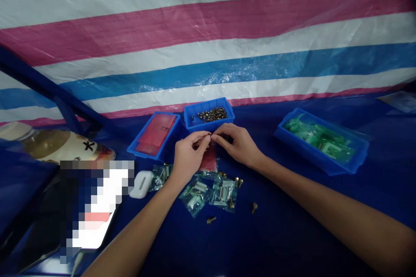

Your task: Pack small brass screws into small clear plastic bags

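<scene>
My left hand (191, 156) and my right hand (236, 143) meet at the fingertips, both pinched at the top of a small red plastic bag (209, 161) that hangs below them. My left fingers hold the bag; what my right fingertips grip is too small to make out. Just below lie clear packets with pale plugs and screws (224, 194), (196, 194) and another packet (160, 176) partly behind my left wrist. Loose brass-coloured screws lie near them, one (254, 207) to the right and one (211, 220) in front.
Blue bins hold red bags (155, 134), a heap of screws (212, 115) and green packets (321, 138). At left are a white earphone case (141, 184), a lit screen (97, 207) and a labelled jar (61, 145). A striped tarp (208, 21) hangs behind.
</scene>
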Demonstrator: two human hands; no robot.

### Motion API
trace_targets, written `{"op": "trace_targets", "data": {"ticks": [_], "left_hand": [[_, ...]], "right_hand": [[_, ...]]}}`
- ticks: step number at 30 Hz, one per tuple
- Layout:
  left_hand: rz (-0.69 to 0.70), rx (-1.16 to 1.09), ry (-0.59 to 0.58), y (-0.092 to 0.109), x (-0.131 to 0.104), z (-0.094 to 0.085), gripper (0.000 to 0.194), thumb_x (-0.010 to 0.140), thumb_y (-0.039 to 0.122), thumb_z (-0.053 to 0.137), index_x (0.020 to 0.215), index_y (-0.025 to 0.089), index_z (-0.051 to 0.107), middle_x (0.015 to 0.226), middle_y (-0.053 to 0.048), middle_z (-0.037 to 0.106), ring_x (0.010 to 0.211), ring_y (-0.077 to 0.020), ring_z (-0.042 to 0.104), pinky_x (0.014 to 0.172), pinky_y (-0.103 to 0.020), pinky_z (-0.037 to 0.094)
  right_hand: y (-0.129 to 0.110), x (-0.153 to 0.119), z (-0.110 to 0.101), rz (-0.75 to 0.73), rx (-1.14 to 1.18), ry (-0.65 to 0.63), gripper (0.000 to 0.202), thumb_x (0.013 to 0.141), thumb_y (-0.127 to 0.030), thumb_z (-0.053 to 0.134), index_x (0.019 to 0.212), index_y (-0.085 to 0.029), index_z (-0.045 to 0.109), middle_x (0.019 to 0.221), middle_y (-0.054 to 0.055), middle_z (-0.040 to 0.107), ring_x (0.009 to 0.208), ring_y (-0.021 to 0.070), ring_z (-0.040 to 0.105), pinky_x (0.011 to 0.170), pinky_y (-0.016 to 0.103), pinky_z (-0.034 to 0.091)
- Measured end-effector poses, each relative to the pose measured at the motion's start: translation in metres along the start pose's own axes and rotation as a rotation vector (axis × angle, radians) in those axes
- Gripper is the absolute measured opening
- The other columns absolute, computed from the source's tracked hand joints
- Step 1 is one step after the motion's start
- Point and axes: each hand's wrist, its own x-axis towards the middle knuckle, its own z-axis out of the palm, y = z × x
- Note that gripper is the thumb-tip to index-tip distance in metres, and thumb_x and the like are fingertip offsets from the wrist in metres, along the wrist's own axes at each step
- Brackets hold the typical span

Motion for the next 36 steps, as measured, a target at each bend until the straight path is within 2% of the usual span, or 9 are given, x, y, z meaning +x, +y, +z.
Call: {"op": "trace_targets", "data": {"ticks": [10, 19, 24, 30, 36], "left_hand": [[-0.01, 0.016, -0.009, 0.0013, 0.0002, -0.0014, 0.027, 0.083, 0.039, 0.062, 0.099, 0.018, 0.069, 0.09, -0.005, 0.073, 0.077, -0.0172, 0.069, 0.072, -0.028, 0.056], [-0.017, -0.023, -0.006, 0.0029, -0.0002, -0.0006, 0.027, 0.083, 0.038, 0.062, 0.1, 0.018, 0.069, 0.088, -0.005, 0.073, 0.075, -0.0157, 0.068, 0.072, -0.027, 0.055], [-0.024, -0.068, -0.004, 0.0049, -0.0004, -0.0002, 0.026, 0.084, 0.037, 0.061, 0.1, 0.017, 0.068, 0.088, -0.004, 0.072, 0.074, -0.0143, 0.067, 0.072, -0.026, 0.055], [-0.011, -0.047, 0.003, 0.004, -0.0008, -0.0001, 0.024, 0.084, 0.036, 0.062, 0.099, 0.018, 0.069, 0.086, -0.003, 0.072, 0.072, -0.0139, 0.067, 0.072, -0.025, 0.056], [-0.005, -0.027, -0.014, 0.0043, -0.0009, -0.001, 0.025, 0.084, 0.037, 0.062, 0.099, 0.018, 0.069, 0.083, -0.003, 0.072, 0.071, -0.0143, 0.068, 0.072, -0.026, 0.056]], "right_hand": [[0.0027, 0.0005, -0.0006, 0.06, 0.108, 0.005, 0.011, 0.086, -0.031, 0.062, 0.089, -0.021, 0.067, 0.085, 0.002, 0.067, 0.076, 0.0144, 0.059, 0.067, 0.029, 0.044], [0.0016, -0.0004, -0.0005, 0.044, 0.116, 0.045, 0.01, 0.084, -0.029, 0.065, 0.089, -0.02, 0.065, 0.084, 0.001, 0.066, 0.075, 0.0131, 0.057, 0.066, 0.027, 0.044], [0.0001, 0.0009, -0.0005, 0.025, 0.079, 0.031, 0.011, 0.088, -0.031, 0.061, 0.09, -0.021, 0.066, 0.085, 0.001, 0.066, 0.075, 0.0129, 0.056, 0.065, 0.027, 0.043], [-0.0005, 0.0012, -0.0014, -0.007, 0.036, -0.012, 0.014, 0.092, -0.028, 0.055, 0.087, -0.021, 0.066, 0.085, 0.001, 0.067, 0.079, 0.0142, 0.056, 0.072, 0.03, 0.043], [0.0002, 0.0006, -0.0011, 0.01, 0.039, -0.009, 0.014, 0.091, -0.029, 0.056, 0.087, -0.02, 0.066, 0.083, 0.001, 0.067, 0.078, 0.0144, 0.057, 0.072, 0.03, 0.043]]}}
